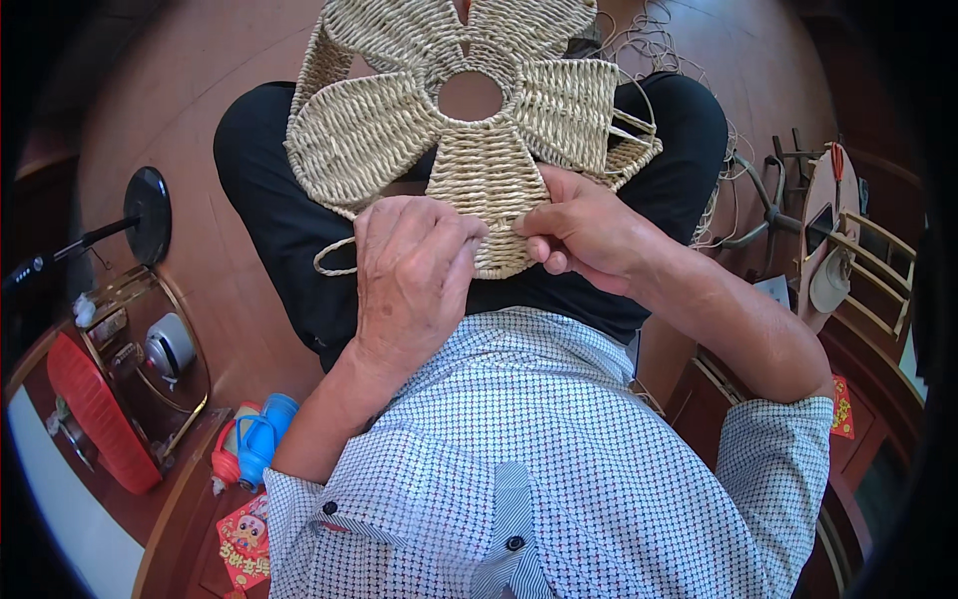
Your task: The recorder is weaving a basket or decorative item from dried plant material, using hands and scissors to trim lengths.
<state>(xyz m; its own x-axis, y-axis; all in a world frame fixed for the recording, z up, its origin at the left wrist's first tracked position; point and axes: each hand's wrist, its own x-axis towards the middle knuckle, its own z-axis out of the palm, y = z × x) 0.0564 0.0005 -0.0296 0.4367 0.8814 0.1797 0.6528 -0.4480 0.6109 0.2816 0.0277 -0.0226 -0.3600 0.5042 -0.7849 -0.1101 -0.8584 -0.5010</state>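
A pale straw-coloured woven piece (486, 165) shaped like a flower, with broad petals round a central hole, rests across my lap. My left hand (411, 265) is at the left side of the nearest petal, its fingers curled and pressed onto the weave. From beside that hand a loop of twisted cord (333, 258) sticks out to the left. At the right edge of the same petal, my right hand (579, 225) pinches the weave between thumb and fingers. Whether a strand lies between the fingertips of either hand is too small to tell.
Loose cord (654, 45) lies tangled on the floor beyond my right knee. Further right stand a metal-legged stand (768, 205) and a wooden rack (873, 265). On the left are a round black base (150, 215), a red basket (100, 414) and blue and red flasks (261, 434).
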